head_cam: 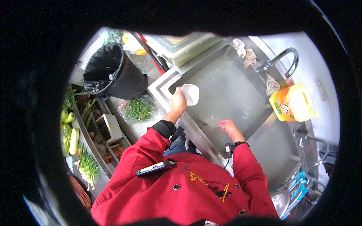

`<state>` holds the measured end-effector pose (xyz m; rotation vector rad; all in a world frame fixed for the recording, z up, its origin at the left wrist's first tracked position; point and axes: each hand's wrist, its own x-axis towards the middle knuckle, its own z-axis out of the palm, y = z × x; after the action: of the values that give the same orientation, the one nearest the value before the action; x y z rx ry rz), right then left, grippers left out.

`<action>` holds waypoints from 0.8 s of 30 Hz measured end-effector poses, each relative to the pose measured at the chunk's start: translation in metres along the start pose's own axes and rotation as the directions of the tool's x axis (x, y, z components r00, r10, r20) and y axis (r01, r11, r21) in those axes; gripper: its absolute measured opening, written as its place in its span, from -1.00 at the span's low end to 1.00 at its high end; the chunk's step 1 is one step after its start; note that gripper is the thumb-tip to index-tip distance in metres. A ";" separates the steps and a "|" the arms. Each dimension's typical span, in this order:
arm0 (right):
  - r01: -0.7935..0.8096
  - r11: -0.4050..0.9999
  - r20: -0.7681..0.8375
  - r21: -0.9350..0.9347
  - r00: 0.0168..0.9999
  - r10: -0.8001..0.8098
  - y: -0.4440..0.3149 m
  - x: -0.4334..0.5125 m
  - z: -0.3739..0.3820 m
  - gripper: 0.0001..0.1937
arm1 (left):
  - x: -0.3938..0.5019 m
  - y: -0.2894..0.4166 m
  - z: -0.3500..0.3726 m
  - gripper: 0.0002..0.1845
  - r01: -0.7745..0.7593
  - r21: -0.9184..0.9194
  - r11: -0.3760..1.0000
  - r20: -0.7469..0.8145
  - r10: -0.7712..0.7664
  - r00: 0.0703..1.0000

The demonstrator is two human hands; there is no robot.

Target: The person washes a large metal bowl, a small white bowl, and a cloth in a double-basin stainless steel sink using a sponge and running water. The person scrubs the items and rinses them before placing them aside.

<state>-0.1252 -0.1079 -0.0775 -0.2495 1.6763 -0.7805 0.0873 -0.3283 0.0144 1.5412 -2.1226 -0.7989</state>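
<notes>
My left hand (178,102) grips a small white bowl (191,94) by its rim. The bowl is tilted over the near left side of a stainless steel sink basin (226,84) holding cloudy water. Lower right of it, my right hand (229,129) hovers over the same basin, fingers loosely curled and apart, with nothing visible in them. Both wrists carry dark bands with small devices. Below the water near the basin's front wall, a dark patch (202,123) shows; what it is cannot be made out.
A second basin (271,155) adjoins on the right. Along the back stand a curved faucet (291,60), crumpled cloths (249,58) and a yellow jug (295,103). Left are a black bin (127,79), a bag of cut greens (138,108) and a vegetable shelf (93,152).
</notes>
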 end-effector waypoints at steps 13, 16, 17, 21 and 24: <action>-0.027 0.859 0.045 0.512 0.999 0.004 0.045 0.006 -0.014 -0.78 | -0.115 -0.121 -0.112 -0.64 0.420 -0.218 0.881 -0.044 -0.438 0.898; -0.079 0.794 0.026 0.603 0.996 0.080 0.041 -0.013 -0.014 -0.83 | -0.174 -0.196 -0.147 -0.67 0.657 -0.398 0.641 -0.028 -0.724 0.689; -0.123 0.780 0.058 0.614 0.992 0.111 0.041 -0.009 -0.022 -0.84 | -0.201 -0.230 -0.156 -0.71 0.655 -0.523 0.545 -0.017 -0.775 0.632; 0.030 0.748 -0.111 0.663 0.992 0.059 0.043 -0.005 -0.042 -0.86 | -0.289 -0.302 -0.201 -0.80 0.341 -0.922 0.182 -0.091 -0.960 0.266; 0.162 0.795 -0.264 0.584 0.964 -0.002 0.026 0.026 -0.038 -0.83 | -0.397 -0.419 -0.212 -0.87 -0.131 -0.991 -0.018 -0.005 -0.985 0.175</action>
<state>-0.1612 -0.0888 -0.1116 0.2399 1.5603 -1.4195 0.6456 -0.0934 -0.0924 1.4068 0.2452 -0.8987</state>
